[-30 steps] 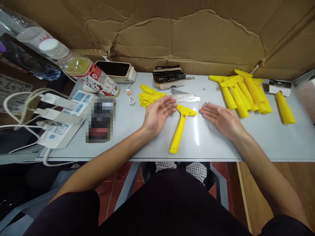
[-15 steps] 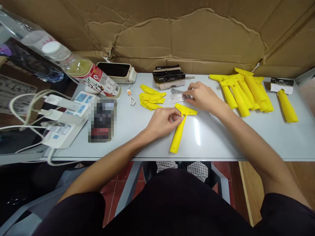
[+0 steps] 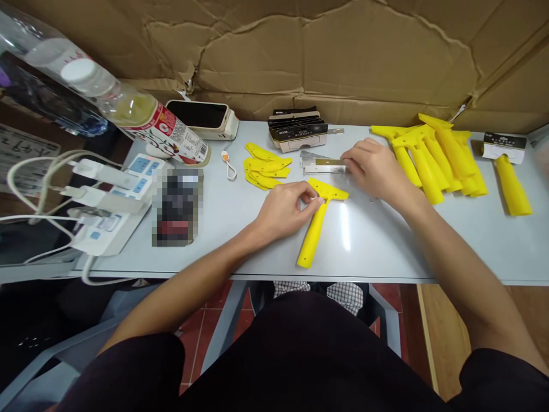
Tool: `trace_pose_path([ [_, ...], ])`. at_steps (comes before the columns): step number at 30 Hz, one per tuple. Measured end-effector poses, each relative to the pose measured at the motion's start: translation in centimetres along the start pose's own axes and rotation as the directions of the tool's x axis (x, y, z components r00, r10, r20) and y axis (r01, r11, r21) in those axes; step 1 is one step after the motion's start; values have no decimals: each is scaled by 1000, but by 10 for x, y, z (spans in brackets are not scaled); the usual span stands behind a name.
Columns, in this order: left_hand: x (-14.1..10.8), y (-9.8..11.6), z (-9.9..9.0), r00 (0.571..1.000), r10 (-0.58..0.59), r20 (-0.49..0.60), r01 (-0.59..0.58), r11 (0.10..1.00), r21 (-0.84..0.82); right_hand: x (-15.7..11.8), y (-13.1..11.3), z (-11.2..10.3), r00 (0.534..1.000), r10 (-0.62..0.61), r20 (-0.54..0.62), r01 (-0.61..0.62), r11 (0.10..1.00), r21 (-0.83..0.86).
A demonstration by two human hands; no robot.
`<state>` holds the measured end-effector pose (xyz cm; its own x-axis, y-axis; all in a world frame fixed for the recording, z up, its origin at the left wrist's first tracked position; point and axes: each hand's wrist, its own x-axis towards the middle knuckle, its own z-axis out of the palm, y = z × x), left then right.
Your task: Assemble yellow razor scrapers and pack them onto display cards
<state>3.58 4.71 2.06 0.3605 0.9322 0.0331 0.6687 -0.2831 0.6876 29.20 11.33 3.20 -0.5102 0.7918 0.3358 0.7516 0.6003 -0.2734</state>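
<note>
My left hand (image 3: pixel 285 210) pinches the neck of a yellow plastic scraper handle (image 3: pixel 313 234), which lies on the table with its wide head pointing away from me. Between the thumb and fingers of my right hand (image 3: pixel 372 169) is one end of a flat, shiny metal blade (image 3: pixel 326 164). This blade is just beyond the scraper head and apart from it, above a few other strips partly hidden behind it. Left of the blades lies a loose pile of yellow plastic head pieces (image 3: pixel 266 167).
Several yellow scraper handles (image 3: pixel 429 166) are heaped at the right, with one carded scraper (image 3: pixel 512 186) beyond them. Black cards (image 3: pixel 299 130) stand in a box at the back. A phone (image 3: pixel 199 119), a bottle (image 3: pixel 158 126) and a power strip (image 3: pixel 107 229) occupy the left.
My right hand has drawn a blade up from the strips and shifted slightly right with it. My left hand stays on the scraper handle.
</note>
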Motion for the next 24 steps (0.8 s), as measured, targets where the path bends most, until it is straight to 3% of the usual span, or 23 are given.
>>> trace_pose_path([
  [4, 12, -2, -1, 996, -14, -89, 21, 996, 84, -16, -1, -14, 978, 203, -58, -182, 951, 252],
  [7, 21, 3, -1, 998, -33, -48, 40, 984, 175, -22, -8, -18, 947, 321, 16, -292, 839, 460],
  [10, 26, 11, 0, 997, -67, 35, 54, 956, 287, -25, -12, -18, 933, 335, 136, -347, 729, 590],
  [14, 26, 15, -1, 994, -91, 67, 63, 941, 332, -26, -10, -19, 922, 329, 206, -378, 648, 661],
  [20, 23, 13, -11, 980, -77, 183, 21, 956, 294, -29, -6, -28, 893, 351, 280, -436, 525, 731],
  [24, 23, 11, -20, 977, -68, 201, 28, 980, 198, -29, -10, -32, 874, 345, 341, -473, 446, 760],
])
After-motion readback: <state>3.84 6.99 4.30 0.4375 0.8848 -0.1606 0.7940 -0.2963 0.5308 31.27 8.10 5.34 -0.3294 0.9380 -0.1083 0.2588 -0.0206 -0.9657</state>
